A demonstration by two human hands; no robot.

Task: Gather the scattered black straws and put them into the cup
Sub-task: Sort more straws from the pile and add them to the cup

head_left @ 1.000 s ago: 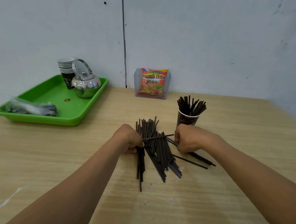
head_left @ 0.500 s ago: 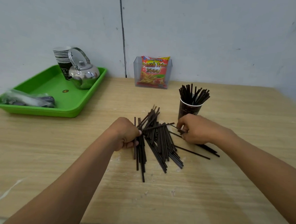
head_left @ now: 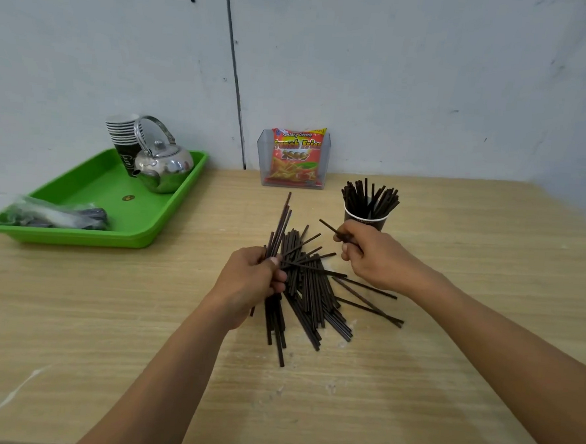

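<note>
A loose pile of black straws (head_left: 309, 295) lies on the wooden table (head_left: 446, 385) in the middle. My left hand (head_left: 248, 284) is closed around a small bunch of straws (head_left: 280, 226) that points up and away, lifted off the pile's left side. My right hand (head_left: 373, 254) pinches one or two straws (head_left: 330, 227) just in front of the dark paper cup (head_left: 363, 221). The cup stands upright behind that hand and holds several straws (head_left: 370, 197).
A green tray (head_left: 88, 233) at the left carries a steel kettle (head_left: 163, 167), a stack of paper cups (head_left: 122, 136) and a plastic bag (head_left: 55, 212). A clear holder with a snack packet (head_left: 297, 157) stands against the wall behind the pile.
My left hand has raised a bunch of straws off the pile. My right hand has lifted from the table with a straw and moved up toward the cup.
</note>
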